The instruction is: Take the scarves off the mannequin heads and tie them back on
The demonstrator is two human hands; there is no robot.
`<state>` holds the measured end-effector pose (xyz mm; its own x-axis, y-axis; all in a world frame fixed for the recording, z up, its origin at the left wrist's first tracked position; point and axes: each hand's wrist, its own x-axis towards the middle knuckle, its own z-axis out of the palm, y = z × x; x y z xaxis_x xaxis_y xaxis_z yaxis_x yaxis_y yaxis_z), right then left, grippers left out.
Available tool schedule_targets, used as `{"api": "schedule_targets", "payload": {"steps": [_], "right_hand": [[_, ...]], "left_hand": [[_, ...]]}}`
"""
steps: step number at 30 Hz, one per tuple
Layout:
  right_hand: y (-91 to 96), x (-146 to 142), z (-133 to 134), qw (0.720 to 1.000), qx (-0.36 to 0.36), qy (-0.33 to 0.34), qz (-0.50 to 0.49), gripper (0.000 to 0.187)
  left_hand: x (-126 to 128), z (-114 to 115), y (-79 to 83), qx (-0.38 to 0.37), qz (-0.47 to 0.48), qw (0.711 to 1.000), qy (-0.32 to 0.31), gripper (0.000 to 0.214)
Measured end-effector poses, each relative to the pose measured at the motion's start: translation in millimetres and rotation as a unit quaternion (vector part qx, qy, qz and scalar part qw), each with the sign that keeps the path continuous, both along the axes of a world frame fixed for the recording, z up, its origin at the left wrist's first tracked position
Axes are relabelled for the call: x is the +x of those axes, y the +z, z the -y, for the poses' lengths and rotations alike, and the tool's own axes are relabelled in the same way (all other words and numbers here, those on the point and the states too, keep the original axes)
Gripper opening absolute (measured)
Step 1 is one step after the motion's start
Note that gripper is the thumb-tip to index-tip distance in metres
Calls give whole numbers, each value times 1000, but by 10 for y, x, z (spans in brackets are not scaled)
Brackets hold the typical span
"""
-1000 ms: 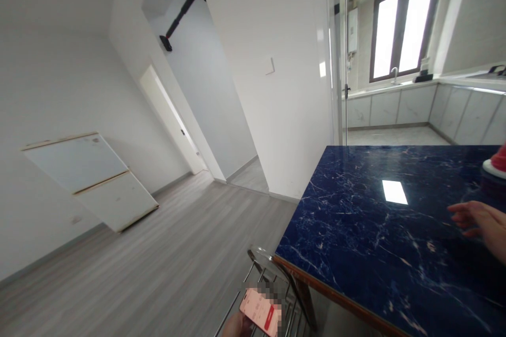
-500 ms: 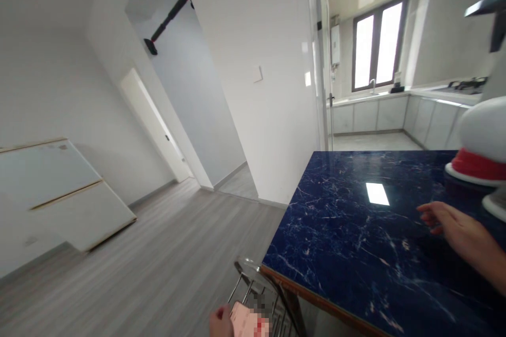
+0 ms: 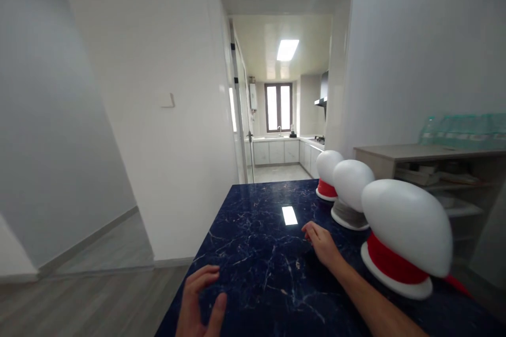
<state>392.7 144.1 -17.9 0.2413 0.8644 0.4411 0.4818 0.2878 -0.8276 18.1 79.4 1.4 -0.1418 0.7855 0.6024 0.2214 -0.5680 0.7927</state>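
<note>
My left hand [image 3: 201, 303] is open at the near left of the dark blue marbled table [image 3: 256, 247]. Its thumb stands apart from the bent fingers, with nothing between them. Farther right, my right hand [image 3: 321, 242] hovers over or rests on the tabletop; contact cannot be made out. Its fingers curl together and hold nothing visible. Three white egg-shaped forms on round white bases line the table's right side: a near one [image 3: 407, 226] with a red collar, a middle one [image 3: 353, 184] with a grey collar, and a far one [image 3: 329, 167] with a red collar.
A shelf unit [image 3: 375, 154] stands behind the forms on the right, with wrapped bottles [image 3: 462, 130] on top. Past the table, a doorway leads to a kitchen with white cabinets [image 3: 276, 151]. Grey flooring [image 3: 98, 303] lies to the left.
My view has swung right and levelled, bringing all three forms into sight. My left hand has come up from beside a pink item near a metal rack to the table; that item is out of view.
</note>
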Motion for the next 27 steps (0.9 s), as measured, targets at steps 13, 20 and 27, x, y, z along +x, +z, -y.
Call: {"api": "schedule_targets", "payload": {"steps": [13,20,27], "right_hand": [[845,43,1520,965,213,-139,63,23],[428,1945,2131,892,172,-364,-204,49],[-345,2285,1757,971,-31,-171,-161,57]], "left_hand": [[1654,-1007,83,-180,-34,961,-206,27],[1692,-867,-96,-67,-185,952,-233,22],[1704,-836,-147,-76,-205,935,-278,43]]}}
